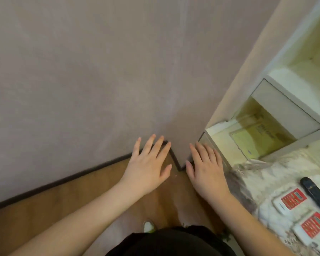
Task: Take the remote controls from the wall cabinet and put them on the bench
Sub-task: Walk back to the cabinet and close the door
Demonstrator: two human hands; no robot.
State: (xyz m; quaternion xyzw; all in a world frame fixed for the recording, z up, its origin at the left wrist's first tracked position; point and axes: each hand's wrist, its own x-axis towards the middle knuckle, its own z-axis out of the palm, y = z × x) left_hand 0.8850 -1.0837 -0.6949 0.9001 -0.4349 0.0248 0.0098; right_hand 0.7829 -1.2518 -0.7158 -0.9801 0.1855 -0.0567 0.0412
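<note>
Both my left hand point(146, 163) and right hand point(207, 169) hover empty, fingers spread. Three remote controls — two white point(288, 200) point(308, 226), one black point(316, 194) — already lie on the desk point(266, 174); I judge the task nearly finished.

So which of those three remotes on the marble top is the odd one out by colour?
The black remote, long and slim, farthest right. The other two, the nearer white remote and the farther white remote, have red panels.

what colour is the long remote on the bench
Black, or very dark; the long remote shows in the head view.
</note>
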